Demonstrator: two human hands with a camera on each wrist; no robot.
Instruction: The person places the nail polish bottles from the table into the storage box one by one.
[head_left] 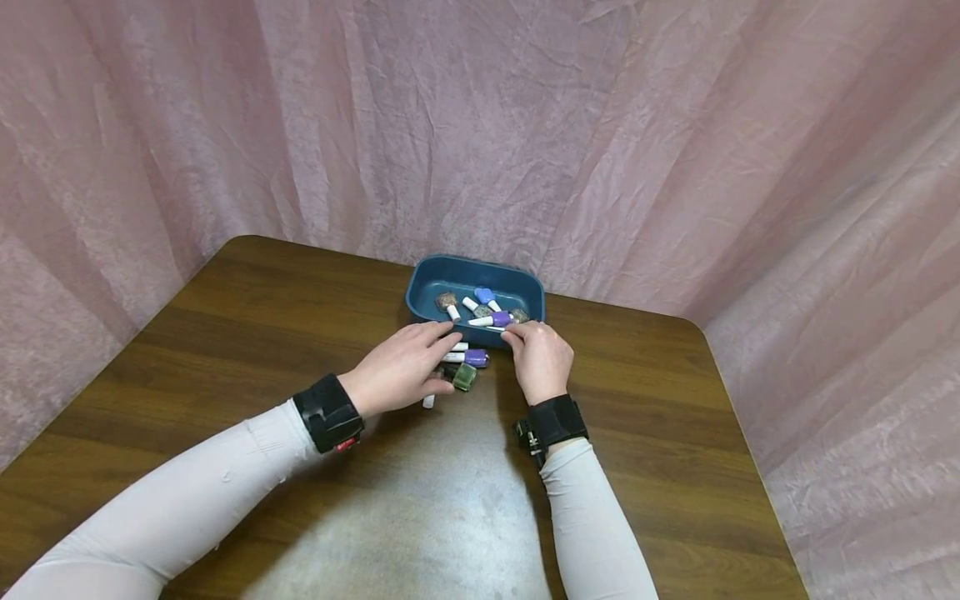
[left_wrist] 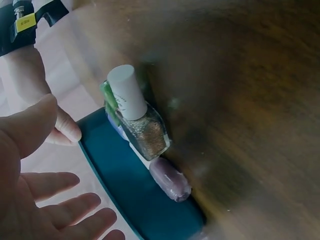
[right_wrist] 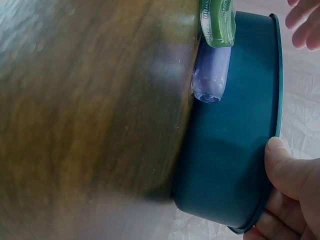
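Note:
A dark teal tub (head_left: 472,272) stands near the table's back edge. My right hand (head_left: 542,360) grips its rim at the front right corner, thumb (right_wrist: 281,165) on the outer wall and fingers over the edge. Just in front of the tub, my left hand (head_left: 401,367) hovers with relaxed, spread fingers over nail polish bottles. Among these lie a green bottle (head_left: 465,377), a purple bottle (head_left: 477,358) and a white-capped bottle of brown glitter (left_wrist: 150,137). Inside the tub are a brown glitter bottle (head_left: 446,301), a blue one (head_left: 484,295), a purple one (head_left: 501,318) and others.
The wooden table (head_left: 637,417) spreads out on both sides of the tub. Behind its back edge hangs a pink curtain (head_left: 480,150). Another white cap (head_left: 428,401) shows below my left hand.

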